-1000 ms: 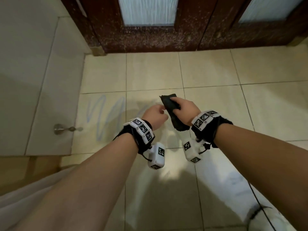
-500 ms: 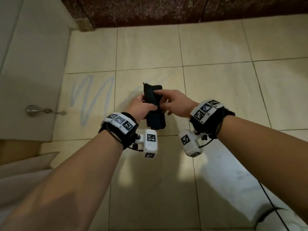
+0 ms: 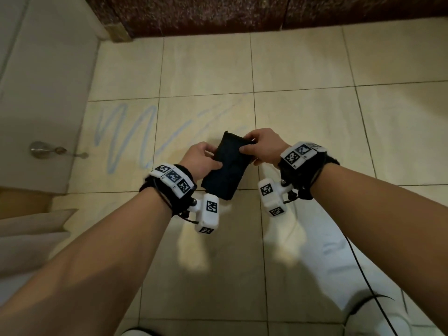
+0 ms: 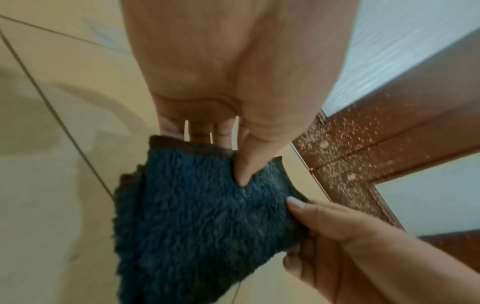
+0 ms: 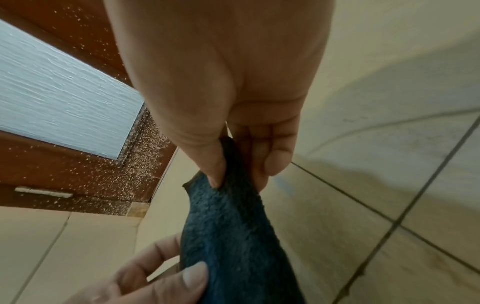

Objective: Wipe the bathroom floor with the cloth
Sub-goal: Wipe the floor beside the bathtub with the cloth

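Both hands (image 3: pixel 232 154) around cloth (image 3: pixel 226 169)

Both forearms reach forward and converge, each wrist strapped with a marker band. The left hand (image 3: pixel 202 159) pinches the cloth (image 3: pixel 226 167) between thumb and fingers; the right hand (image 3: pixel 264 146) pinches its upper corner, fingers curled.

No readable words or brands anywhere; the wristbands (image 3: pixel 173 177) carry only black-and-white square marker patterns.

A dark wooden door (image 3: pixel 218 15) with frosted panes; a metal handle (image 3: pixel 40 149) left.
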`<action>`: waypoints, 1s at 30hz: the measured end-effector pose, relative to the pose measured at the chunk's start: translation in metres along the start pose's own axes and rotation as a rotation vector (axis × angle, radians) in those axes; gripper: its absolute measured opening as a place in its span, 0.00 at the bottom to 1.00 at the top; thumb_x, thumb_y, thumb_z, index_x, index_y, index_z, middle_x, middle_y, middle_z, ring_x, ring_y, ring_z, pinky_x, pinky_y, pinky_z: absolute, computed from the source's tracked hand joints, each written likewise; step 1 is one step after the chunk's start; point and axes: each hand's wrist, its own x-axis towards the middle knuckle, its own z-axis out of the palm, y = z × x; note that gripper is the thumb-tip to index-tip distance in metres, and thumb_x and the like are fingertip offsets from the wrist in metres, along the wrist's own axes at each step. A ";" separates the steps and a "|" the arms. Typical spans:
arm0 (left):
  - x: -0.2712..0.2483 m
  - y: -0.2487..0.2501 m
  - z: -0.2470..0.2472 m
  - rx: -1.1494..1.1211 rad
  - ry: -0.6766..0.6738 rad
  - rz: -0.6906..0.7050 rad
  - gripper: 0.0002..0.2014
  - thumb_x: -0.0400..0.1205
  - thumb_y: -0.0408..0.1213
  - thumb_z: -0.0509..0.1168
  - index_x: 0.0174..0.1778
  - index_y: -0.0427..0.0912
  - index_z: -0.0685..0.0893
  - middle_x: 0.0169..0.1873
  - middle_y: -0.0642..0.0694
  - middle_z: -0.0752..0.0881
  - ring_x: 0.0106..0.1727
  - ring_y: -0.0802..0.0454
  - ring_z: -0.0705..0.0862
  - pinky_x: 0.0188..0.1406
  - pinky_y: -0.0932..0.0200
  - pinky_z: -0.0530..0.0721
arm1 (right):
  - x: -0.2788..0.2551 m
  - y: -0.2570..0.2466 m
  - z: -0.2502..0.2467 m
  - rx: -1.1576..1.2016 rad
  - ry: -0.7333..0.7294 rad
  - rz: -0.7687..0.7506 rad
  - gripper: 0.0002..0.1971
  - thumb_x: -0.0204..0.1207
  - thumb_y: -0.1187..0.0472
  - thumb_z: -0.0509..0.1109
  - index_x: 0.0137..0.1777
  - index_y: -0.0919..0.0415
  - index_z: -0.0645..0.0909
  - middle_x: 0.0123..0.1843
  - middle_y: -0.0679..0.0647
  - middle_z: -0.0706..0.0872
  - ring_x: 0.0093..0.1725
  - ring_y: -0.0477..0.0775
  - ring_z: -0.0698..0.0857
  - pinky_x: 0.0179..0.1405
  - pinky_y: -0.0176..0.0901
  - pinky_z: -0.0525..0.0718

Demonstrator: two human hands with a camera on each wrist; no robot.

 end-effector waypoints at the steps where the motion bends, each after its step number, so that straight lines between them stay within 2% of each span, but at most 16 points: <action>1: 0.001 0.001 0.006 0.048 0.024 0.000 0.15 0.76 0.27 0.73 0.55 0.44 0.79 0.43 0.45 0.86 0.47 0.44 0.88 0.51 0.43 0.88 | -0.001 0.004 -0.002 0.004 0.007 0.028 0.14 0.79 0.62 0.75 0.62 0.64 0.83 0.50 0.63 0.90 0.43 0.62 0.91 0.37 0.47 0.90; 4: 0.004 0.000 0.024 0.163 0.076 0.024 0.17 0.76 0.34 0.73 0.58 0.47 0.76 0.44 0.44 0.87 0.44 0.45 0.87 0.45 0.46 0.87 | 0.001 0.012 -0.007 0.091 0.074 0.056 0.16 0.78 0.62 0.75 0.65 0.63 0.82 0.54 0.63 0.88 0.46 0.62 0.91 0.40 0.51 0.91; 7: 0.008 -0.007 0.029 0.380 0.183 0.087 0.21 0.77 0.42 0.70 0.65 0.48 0.73 0.55 0.43 0.81 0.52 0.43 0.82 0.42 0.51 0.80 | 0.006 0.020 -0.018 0.049 0.215 0.033 0.21 0.79 0.58 0.73 0.71 0.58 0.80 0.60 0.60 0.86 0.52 0.60 0.88 0.50 0.51 0.89; 8: 0.009 -0.011 0.029 0.443 0.198 0.115 0.21 0.77 0.42 0.70 0.65 0.48 0.73 0.59 0.43 0.78 0.56 0.42 0.80 0.44 0.51 0.79 | 0.009 0.025 -0.023 -0.027 0.250 0.027 0.22 0.79 0.57 0.72 0.73 0.57 0.78 0.61 0.58 0.85 0.56 0.59 0.87 0.54 0.47 0.86; 10: 0.009 -0.017 0.035 0.569 0.187 0.183 0.19 0.79 0.40 0.68 0.66 0.50 0.76 0.64 0.43 0.75 0.63 0.41 0.75 0.51 0.50 0.79 | 0.013 0.036 -0.033 -0.185 0.278 0.033 0.23 0.80 0.58 0.71 0.74 0.56 0.77 0.66 0.58 0.82 0.63 0.59 0.83 0.56 0.41 0.78; 12: 0.007 -0.021 0.045 0.704 0.148 0.292 0.19 0.80 0.38 0.67 0.68 0.50 0.78 0.66 0.44 0.74 0.66 0.40 0.72 0.59 0.49 0.78 | 0.016 0.048 -0.040 -0.282 0.272 0.063 0.23 0.79 0.59 0.70 0.75 0.55 0.77 0.70 0.59 0.79 0.66 0.60 0.81 0.57 0.43 0.78; 14: 0.007 -0.020 0.056 0.786 0.127 0.391 0.21 0.80 0.38 0.68 0.71 0.49 0.77 0.68 0.45 0.73 0.68 0.41 0.70 0.63 0.48 0.77 | 0.017 0.056 -0.043 -0.353 0.268 0.067 0.24 0.78 0.60 0.70 0.75 0.53 0.76 0.72 0.60 0.76 0.68 0.62 0.78 0.63 0.48 0.80; 16: 0.009 -0.014 0.064 0.845 0.119 0.437 0.25 0.81 0.39 0.68 0.75 0.49 0.74 0.74 0.45 0.70 0.71 0.40 0.68 0.67 0.47 0.76 | 0.018 0.059 -0.047 -0.439 0.280 0.062 0.26 0.77 0.60 0.69 0.76 0.51 0.75 0.75 0.59 0.72 0.72 0.62 0.73 0.68 0.51 0.77; 20: 0.015 -0.004 0.080 1.004 0.083 0.472 0.30 0.82 0.40 0.66 0.81 0.49 0.66 0.83 0.44 0.58 0.77 0.38 0.62 0.71 0.43 0.73 | 0.020 0.063 -0.059 -0.689 0.267 0.105 0.34 0.76 0.51 0.71 0.81 0.46 0.66 0.81 0.57 0.63 0.78 0.64 0.64 0.72 0.59 0.72; 24: 0.021 -0.004 0.093 1.143 -0.015 0.485 0.35 0.83 0.40 0.66 0.85 0.49 0.57 0.86 0.43 0.50 0.80 0.38 0.57 0.73 0.42 0.72 | 0.028 0.067 -0.064 -0.712 0.229 0.109 0.37 0.75 0.45 0.72 0.83 0.46 0.62 0.82 0.57 0.62 0.79 0.64 0.62 0.75 0.60 0.69; 28: 0.028 -0.010 0.093 1.170 -0.044 0.458 0.38 0.83 0.43 0.65 0.86 0.51 0.52 0.86 0.44 0.45 0.82 0.39 0.54 0.75 0.43 0.69 | 0.039 0.070 -0.056 -0.793 0.232 0.112 0.35 0.74 0.40 0.69 0.80 0.46 0.64 0.80 0.57 0.62 0.78 0.66 0.62 0.74 0.63 0.70; 30: 0.032 -0.009 0.092 1.189 -0.049 0.456 0.38 0.84 0.44 0.65 0.86 0.51 0.51 0.86 0.45 0.44 0.82 0.39 0.53 0.75 0.44 0.67 | 0.042 0.072 -0.050 -0.820 0.258 0.120 0.33 0.75 0.42 0.67 0.79 0.47 0.63 0.81 0.58 0.60 0.79 0.67 0.60 0.75 0.65 0.67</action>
